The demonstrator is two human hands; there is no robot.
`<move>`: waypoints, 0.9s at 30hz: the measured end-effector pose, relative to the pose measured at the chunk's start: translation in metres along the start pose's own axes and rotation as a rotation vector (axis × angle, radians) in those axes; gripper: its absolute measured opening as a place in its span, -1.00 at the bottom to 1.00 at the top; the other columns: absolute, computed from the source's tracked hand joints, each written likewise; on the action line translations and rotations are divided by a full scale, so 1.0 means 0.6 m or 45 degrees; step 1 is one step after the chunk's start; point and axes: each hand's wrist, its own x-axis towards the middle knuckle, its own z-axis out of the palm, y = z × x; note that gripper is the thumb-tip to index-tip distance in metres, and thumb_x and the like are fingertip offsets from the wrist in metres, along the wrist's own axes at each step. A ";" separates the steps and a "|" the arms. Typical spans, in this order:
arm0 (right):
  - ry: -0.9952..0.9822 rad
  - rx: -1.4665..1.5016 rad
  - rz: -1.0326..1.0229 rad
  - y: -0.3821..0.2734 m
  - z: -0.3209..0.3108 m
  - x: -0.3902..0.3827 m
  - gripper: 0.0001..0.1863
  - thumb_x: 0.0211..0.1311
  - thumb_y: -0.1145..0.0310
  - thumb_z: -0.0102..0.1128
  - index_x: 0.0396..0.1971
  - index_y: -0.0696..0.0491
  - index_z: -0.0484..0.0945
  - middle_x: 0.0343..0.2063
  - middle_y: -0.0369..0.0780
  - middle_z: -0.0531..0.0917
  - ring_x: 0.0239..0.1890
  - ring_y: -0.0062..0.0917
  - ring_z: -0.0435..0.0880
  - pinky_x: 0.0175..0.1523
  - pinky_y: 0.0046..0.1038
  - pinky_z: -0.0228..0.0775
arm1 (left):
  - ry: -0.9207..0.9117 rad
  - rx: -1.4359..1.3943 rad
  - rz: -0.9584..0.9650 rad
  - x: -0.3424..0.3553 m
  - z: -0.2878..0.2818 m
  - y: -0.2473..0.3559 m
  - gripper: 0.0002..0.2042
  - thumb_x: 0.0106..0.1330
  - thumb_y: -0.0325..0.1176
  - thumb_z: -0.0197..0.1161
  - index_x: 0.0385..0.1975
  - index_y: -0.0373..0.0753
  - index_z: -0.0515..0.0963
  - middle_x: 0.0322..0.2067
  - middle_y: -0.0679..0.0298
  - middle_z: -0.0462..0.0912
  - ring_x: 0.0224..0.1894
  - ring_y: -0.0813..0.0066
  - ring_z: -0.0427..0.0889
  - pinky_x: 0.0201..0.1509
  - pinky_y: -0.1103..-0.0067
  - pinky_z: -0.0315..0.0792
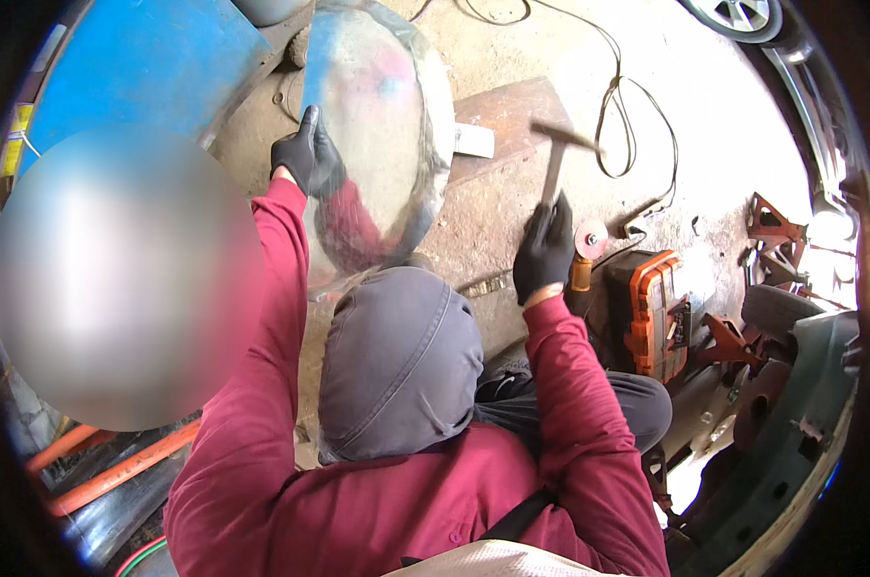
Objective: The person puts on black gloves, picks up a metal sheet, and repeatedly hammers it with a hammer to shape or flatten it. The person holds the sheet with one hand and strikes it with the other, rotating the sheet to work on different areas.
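My left hand (pixel 307 154), in a black glove, grips the left edge of a shiny curved metal sheet (pixel 377 125) with its thumb up along the rim. The sheet stands tilted before my bent knee (pixel 401 365) and mirrors my red sleeve. My right hand (pixel 543 248), also gloved in black, is closed round the handle of a hammer (pixel 554 168). The hammer's head is raised to the right of the sheet, apart from it. Close by my right hand is an angle grinder (pixel 581 269) with a pinkish disc.
A rusty flat plate (pixel 521 106) lies on the floor behind the sheet. An orange and black toolbox (pixel 651 313) stands at my right. A black cable (pixel 613 96) loops across the floor. A blue panel (pixel 156 67) is at far left; orange bars (pixel 127 466) lie at lower left.
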 end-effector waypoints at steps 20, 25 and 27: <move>-1.159 -1.206 0.414 0.292 -0.017 -0.091 -0.40 0.40 0.04 0.29 0.34 0.02 0.57 0.30 0.10 0.62 0.40 -0.09 0.60 0.41 -0.14 0.48 | 0.299 -0.184 0.923 -0.260 -0.152 0.238 -0.33 0.41 0.23 0.43 -0.62 -0.34 0.51 -0.66 0.14 0.51 -0.54 0.37 0.38 -0.30 0.31 0.43; -0.579 -0.680 0.611 0.228 -0.015 -0.126 -0.45 0.35 0.07 0.32 0.18 0.15 0.64 0.11 0.14 0.73 0.23 0.04 0.71 0.27 -0.07 0.58 | 0.271 -0.028 0.746 -0.158 -0.176 0.097 -0.28 0.42 0.26 0.40 -0.66 -0.37 0.49 -0.67 0.01 0.42 -0.55 0.29 0.32 -0.31 0.23 0.38; -0.459 -0.565 0.512 0.234 -0.026 -0.108 -0.48 0.40 0.11 0.28 0.19 0.15 0.63 0.09 0.16 0.73 0.21 0.08 0.70 0.27 -0.06 0.57 | 0.228 0.083 0.678 -0.138 -0.161 0.028 -0.30 0.43 0.25 0.40 -0.65 -0.37 0.52 -0.66 0.03 0.47 -0.54 0.29 0.35 -0.30 0.24 0.40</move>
